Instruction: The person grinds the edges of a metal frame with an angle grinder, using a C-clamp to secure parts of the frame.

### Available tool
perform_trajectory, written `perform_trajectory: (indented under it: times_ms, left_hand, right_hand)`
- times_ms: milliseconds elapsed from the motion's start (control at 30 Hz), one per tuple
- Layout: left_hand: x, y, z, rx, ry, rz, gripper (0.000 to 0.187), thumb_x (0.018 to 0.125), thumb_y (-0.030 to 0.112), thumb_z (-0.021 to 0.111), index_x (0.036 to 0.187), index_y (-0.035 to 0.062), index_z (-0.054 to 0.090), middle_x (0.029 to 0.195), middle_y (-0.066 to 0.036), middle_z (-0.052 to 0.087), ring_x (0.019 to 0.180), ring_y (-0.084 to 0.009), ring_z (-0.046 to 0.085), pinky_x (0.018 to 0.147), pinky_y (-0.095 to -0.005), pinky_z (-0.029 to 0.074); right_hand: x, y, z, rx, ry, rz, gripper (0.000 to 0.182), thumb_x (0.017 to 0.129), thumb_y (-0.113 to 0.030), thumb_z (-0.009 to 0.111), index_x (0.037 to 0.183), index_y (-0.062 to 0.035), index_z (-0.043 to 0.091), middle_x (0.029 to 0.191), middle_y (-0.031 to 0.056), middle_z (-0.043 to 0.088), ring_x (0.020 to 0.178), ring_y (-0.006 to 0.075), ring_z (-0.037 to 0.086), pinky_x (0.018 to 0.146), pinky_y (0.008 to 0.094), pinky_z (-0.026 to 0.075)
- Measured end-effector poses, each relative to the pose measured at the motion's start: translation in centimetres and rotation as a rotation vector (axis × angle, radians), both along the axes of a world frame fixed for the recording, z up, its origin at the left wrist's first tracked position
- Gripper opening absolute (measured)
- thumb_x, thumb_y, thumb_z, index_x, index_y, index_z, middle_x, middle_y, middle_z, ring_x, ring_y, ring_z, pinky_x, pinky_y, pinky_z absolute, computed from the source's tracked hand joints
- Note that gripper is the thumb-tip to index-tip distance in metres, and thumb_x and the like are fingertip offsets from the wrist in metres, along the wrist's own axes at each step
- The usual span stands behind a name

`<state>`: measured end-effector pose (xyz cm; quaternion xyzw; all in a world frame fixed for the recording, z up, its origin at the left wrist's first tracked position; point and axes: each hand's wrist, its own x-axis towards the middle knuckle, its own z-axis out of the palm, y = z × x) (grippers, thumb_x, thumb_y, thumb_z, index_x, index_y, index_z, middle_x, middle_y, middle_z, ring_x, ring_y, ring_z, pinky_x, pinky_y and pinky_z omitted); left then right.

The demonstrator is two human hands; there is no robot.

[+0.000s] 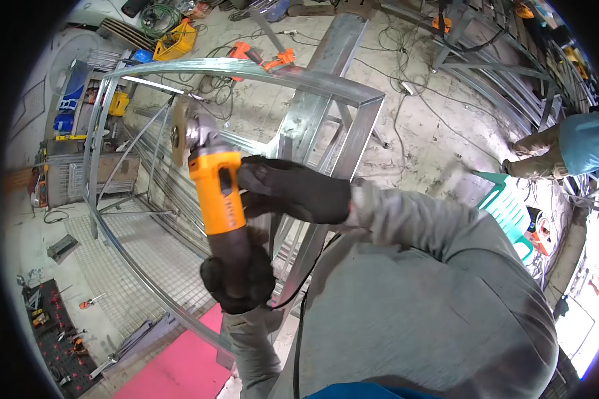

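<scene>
On the near left, a black panel (58, 342) carrying small tools lies on the floor, with a flat pink sheet (173, 366) to its right. Above the floor, a silvery metal frame (214, 65) with curved sides spans the left and middle. The orange-and-black angle grinder (218, 193) is held over this frame, left of centre: orange front housing with a black switch, dark rear body, silver gear head and a thin brownish disc seen nearly edge-on at its far left end. The black-gloved left hand (237, 280) is wrapped around its rear body; the black-gloved right hand (293, 189) holds the housing's right side, fingers partly hidden. Farther right stands a green plastic chair (506, 206).
</scene>
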<state>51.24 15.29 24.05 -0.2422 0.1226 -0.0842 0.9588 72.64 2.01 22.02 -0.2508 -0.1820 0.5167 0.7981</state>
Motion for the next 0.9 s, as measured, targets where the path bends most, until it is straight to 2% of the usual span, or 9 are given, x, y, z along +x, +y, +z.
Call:
perform_trajectory:
  times_ms: [33,167,233,300,367,700,767,833,900]
  left_hand:
    - [-0.8,0.4,0.4,0.765,-0.016,0.012,0.098,0.090,0.056,0.081,0.158,-0.0022,0.041,0.128,-0.020,0.069,0.077,-0.0197,0.065,0.057,-0.0323,0.056]
    - [-2.9,0.7,2.6,0.653,-0.025,0.034,0.079,0.098,0.048,0.077,0.152,-0.0021,0.046,0.120,-0.017,0.072,0.080,-0.0204,0.068,0.054,-0.0332,0.056]
    - [-3.1,-0.5,4.6,1.464,0.447,-0.118,0.059,0.106,0.036,0.068,0.148,-0.0015,0.050,0.118,-0.017,0.073,0.084,-0.0226,0.072,0.061,-0.0353,0.060]
    - [-3.6,-0.5,3.9,1.653,0.404,-0.138,0.047,0.109,0.027,0.062,0.146,-0.0007,0.053,0.118,-0.015,0.072,0.089,-0.0245,0.075,0.073,-0.0382,0.063]
    - [-2.7,-2.8,4.0,1.524,0.652,0.191,0.043,0.109,0.024,0.061,0.144,-0.0006,0.054,0.114,-0.013,0.073,0.086,-0.0254,0.076,0.074,-0.0388,0.063]
    - [-0.9,-1.4,3.8,1.863,0.755,0.051,0.031,0.108,0.014,0.058,0.136,0.0013,0.057,0.099,-0.012,0.072,0.072,-0.0220,0.074,0.059,-0.0343,0.061]
    - [-1.2,0.1,4.6,1.767,0.734,-0.017,0.032,0.108,0.016,0.059,0.136,0.0010,0.058,0.099,-0.013,0.073,0.073,-0.0222,0.074,0.059,-0.0341,0.061]
    - [-2.5,2.2,5.5,1.747,0.599,-0.151,0.044,0.107,0.027,0.063,0.142,-0.0001,0.058,0.100,-0.014,0.073,0.075,-0.0239,0.076,0.058,-0.0340,0.061]
    - [-4.0,5.1,5.6,1.558,0.401,-0.081,0.058,0.102,0.036,0.068,0.146,-0.0007,0.057,0.101,-0.014,0.074,0.075,-0.0246,0.076,0.059,-0.0343,0.062]
  right_hand:
    - [-0.5,1.8,0.4,0.070,0.117,0.119,0.058,0.110,-0.041,0.068,0.152,-0.0063,0.050,0.130,0.0060,0.066,0.118,0.0174,0.068,0.105,0.0393,0.056]
    - [-5.1,7.5,0.5,0.109,0.317,0.148,0.054,0.110,-0.043,0.066,0.150,-0.0081,0.053,0.129,0.0055,0.067,0.116,0.0186,0.069,0.104,0.0381,0.057]
    - [-5.6,8.1,1.2,0.055,0.190,0.155,0.054,0.111,-0.039,0.066,0.153,-0.0089,0.050,0.127,0.0053,0.067,0.114,0.0165,0.069,0.102,0.0358,0.057]
    - [-6.3,9.1,1.3,0.044,-0.015,0.091,0.058,0.110,-0.035,0.068,0.156,-0.0094,0.045,0.127,0.0052,0.067,0.113,0.0148,0.068,0.100,0.0345,0.057]
    - [-6.4,9.6,1.1,0.052,-0.090,0.099,0.061,0.109,-0.032,0.069,0.158,-0.0100,0.041,0.127,0.0057,0.066,0.114,0.0141,0.068,0.099,0.0336,0.057]
    - [-8.4,11.1,0.8,0.023,0.144,-0.066,0.049,0.109,-0.037,0.066,0.147,-0.0099,0.048,0.113,0.0079,0.068,0.090,0.0189,0.073,0.078,0.0356,0.062]
    - [-7.1,10.7,0.7,0.002,0.137,-0.024,0.048,0.108,-0.039,0.068,0.144,-0.0098,0.054,0.116,0.0069,0.068,0.093,0.0179,0.072,0.081,0.0364,0.061]
    - [-5.8,10.4,-0.1,0.025,0.205,0.179,0.047,0.110,-0.038,0.065,0.143,-0.0058,0.057,0.122,0.0073,0.070,0.110,0.0209,0.072,0.101,0.0373,0.058]
    - [-6.1,10.4,-0.8,0.006,0.195,0.184,0.049,0.107,-0.037,0.070,0.144,-0.0068,0.058,0.121,0.0063,0.070,0.110,0.0196,0.071,0.100,0.0377,0.058]
